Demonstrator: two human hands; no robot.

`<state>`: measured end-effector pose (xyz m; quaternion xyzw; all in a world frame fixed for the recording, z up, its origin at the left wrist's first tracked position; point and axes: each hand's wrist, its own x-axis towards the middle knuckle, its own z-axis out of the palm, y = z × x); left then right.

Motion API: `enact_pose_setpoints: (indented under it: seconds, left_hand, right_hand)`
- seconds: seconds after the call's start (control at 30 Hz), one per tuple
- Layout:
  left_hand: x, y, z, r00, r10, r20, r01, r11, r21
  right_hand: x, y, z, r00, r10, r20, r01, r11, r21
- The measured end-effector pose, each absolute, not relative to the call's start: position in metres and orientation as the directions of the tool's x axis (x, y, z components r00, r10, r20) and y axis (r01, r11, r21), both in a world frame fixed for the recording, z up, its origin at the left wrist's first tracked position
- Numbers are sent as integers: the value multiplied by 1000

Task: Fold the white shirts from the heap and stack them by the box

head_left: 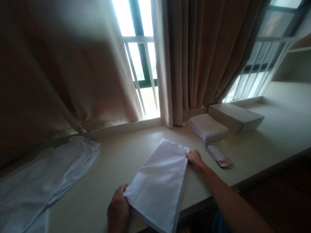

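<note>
A folded white cloth (160, 184) lies at the front of the pale table, its lower end reaching the front edge. My left hand (119, 207) grips its left corner, fingers closed on the fabric. At the cloth's far right corner, my right hand (194, 158) pinches the edge between thumb and fingers. A loose heap of white cloths (60, 171) spreads over the left part of the table. Behind my right hand sits a neat stack of folded white cloths (207, 127).
A pale box (236, 117) stands at the back right beside the stack. A dark, partly pixelated flat object (218, 156) lies in front of it. Brown curtains (199, 55) hang along the table's back edge, before barred windows. The table (114, 158) has its front edge near me.
</note>
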<state>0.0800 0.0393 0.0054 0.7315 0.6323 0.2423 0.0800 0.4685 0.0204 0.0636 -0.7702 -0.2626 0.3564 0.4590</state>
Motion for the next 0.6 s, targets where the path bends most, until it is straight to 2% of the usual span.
enact_pose_setpoints:
  seconds: [0.1, 0.2, 0.4, 0.5, 0.6]
  left_hand:
    - [77, 43, 8, -44, 984, 171, 867, -48, 497]
    - [77, 44, 11, -85, 993, 86, 874, 33, 485]
    - [79, 41, 14, 18, 997, 78, 924, -47, 380]
    - [79, 42, 15, 39, 996, 79, 909, -68, 410]
    - [77, 45, 17, 0, 999, 33, 863, -16, 505]
  right_hand:
    - [468, 22, 66, 615, 735, -285, 127, -449, -884]
    - [468, 23, 65, 618, 741, -263, 168, -452, -876]
    - [472, 22, 59, 624, 739, -254, 254, -500, -828]
    - [477, 22, 57, 618, 747, -245, 312, -519, -796]
    - [480, 22, 58, 589, 779, -216, 391, -509, -767]
